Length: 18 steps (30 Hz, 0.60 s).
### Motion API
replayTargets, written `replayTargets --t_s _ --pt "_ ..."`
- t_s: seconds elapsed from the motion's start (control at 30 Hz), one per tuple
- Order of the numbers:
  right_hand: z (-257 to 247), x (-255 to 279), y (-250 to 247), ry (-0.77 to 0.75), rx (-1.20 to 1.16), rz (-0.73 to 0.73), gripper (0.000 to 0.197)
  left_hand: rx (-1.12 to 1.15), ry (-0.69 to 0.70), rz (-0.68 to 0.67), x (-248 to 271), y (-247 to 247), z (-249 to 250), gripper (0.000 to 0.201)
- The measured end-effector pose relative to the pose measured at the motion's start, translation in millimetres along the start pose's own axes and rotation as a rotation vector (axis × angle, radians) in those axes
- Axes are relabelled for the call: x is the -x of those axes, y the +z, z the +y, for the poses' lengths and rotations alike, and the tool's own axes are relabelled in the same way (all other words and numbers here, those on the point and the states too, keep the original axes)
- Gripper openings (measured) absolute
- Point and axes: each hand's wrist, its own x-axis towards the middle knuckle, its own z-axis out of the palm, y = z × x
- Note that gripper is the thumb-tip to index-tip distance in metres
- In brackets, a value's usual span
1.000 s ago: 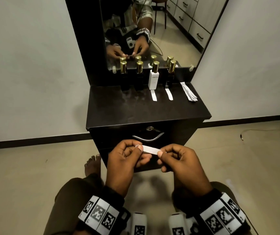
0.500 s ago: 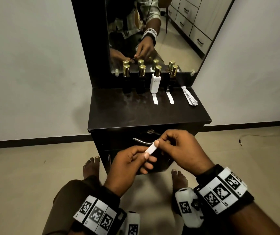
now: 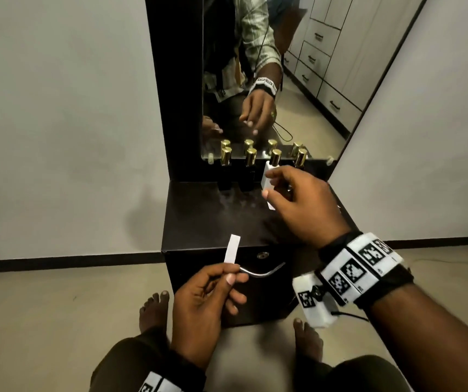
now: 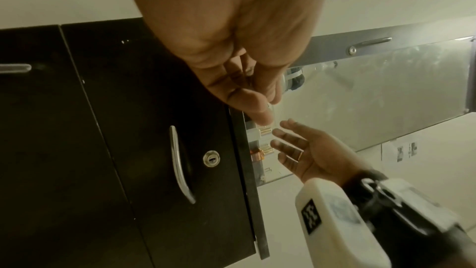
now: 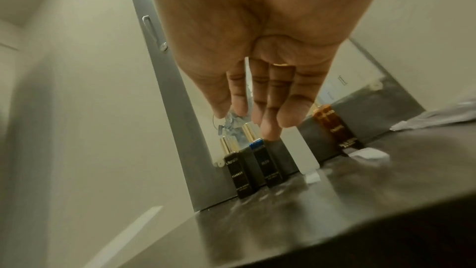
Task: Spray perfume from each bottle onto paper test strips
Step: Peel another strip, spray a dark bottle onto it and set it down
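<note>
My left hand [image 3: 231, 274] pinches a white paper strip [image 3: 232, 248] between thumb and forefinger, upright, in front of the black dresser [image 3: 199, 222]. Several gold-capped perfume bottles stand at the back of its top: two black ones [image 3: 225, 172] [image 3: 248, 172], a white one [image 3: 267, 176] and an amber one [image 5: 337, 127]. My right hand [image 3: 272, 185] hovers over the top with fingers spread and holds nothing; its fingertips are just in front of the white bottle [image 5: 306, 150]. Two used strips [image 5: 313, 177] [image 5: 371, 154] lie before the white and amber bottles.
A mirror [image 3: 283, 66] rises right behind the bottles. A pile of spare strips [image 5: 438, 117] lies at the right of the top. The drawer front has a curved metal handle [image 3: 261, 271] and a lock. My bare feet rest on the floor below.
My right hand has let go of the strip and moved up and forward over the dresser to the bottles. My left hand keeps the strip, now held upright.
</note>
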Motion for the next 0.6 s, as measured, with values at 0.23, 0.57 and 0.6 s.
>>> replayTargets --t_s 0.23,0.57,0.6 --pt "-18 -48 21 -0.114 0.235 -0.023 0.05 -0.005 -0.039 0.014 -3 -9 2 0.021" --pt "-21 -70 26 -0.088 0.316 -0.016 0.038 -0.063 -0.044 0.007 -4 -13 2 0.023" --pt "-21 -71 27 -0.083 0.318 -0.013 0.035 -0.073 -0.042 0.004 -4 -12 1 0.024"
